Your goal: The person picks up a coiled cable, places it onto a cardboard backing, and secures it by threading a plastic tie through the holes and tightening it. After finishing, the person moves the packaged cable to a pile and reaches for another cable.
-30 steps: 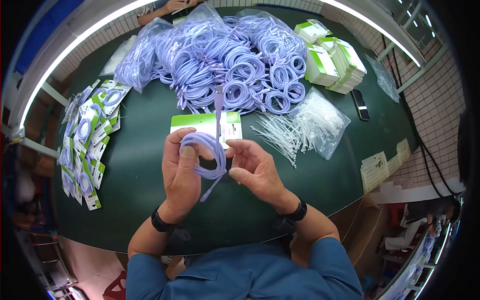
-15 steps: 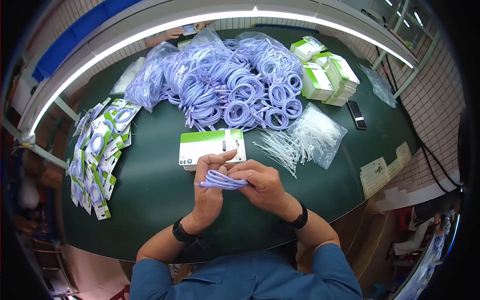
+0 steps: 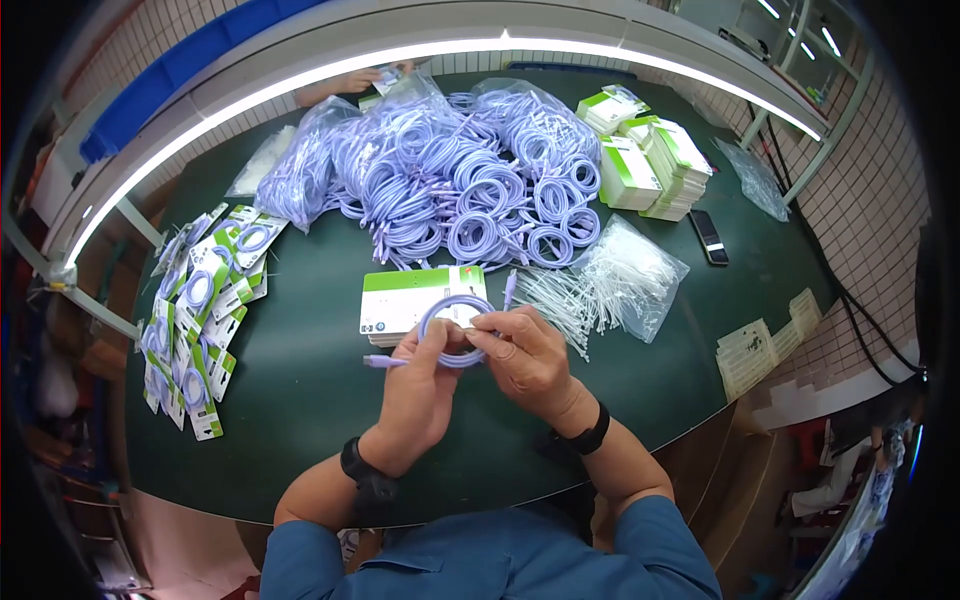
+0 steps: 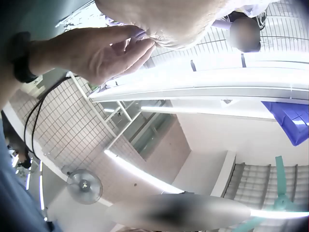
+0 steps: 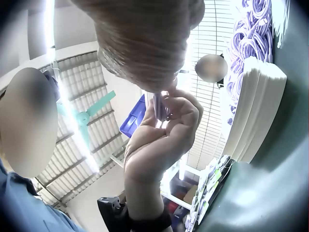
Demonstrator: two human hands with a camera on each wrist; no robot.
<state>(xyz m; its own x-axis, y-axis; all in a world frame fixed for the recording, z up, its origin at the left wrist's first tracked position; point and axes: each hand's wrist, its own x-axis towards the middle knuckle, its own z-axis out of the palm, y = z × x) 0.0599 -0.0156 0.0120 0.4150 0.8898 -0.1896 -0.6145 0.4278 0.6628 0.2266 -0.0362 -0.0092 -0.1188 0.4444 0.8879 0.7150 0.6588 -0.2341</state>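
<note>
A coiled lilac USB cable (image 3: 460,299) is held between both hands, its ring facing the head camera. My left hand (image 3: 415,400) pinches the lower left of the coil with thumb and fingers. One plug (image 3: 383,361) sticks out leftward past that hand; another plug (image 3: 511,287) points up by the right fingers. My right hand (image 3: 535,362) pinches at the coil's right side, fingertips close to the left thumb. In the right wrist view, a bit of the cable (image 5: 159,107) shows between the hands. Just beyond them lies a stack of green-and-white cards (image 3: 400,297).
Many coiled lilac cables (image 3: 480,195) are heaped at the back, partly bagged. Carded cables (image 3: 200,290) overlap at the left. White cable ties (image 3: 555,300) spill from a clear bag (image 3: 640,280). Card stacks (image 3: 630,178) and a phone (image 3: 709,238) lie to the right.
The coil has turned from standing on the left fingers, through edge-on, to facing the camera. My right hand has closed in from beside the coil to pinch it.
</note>
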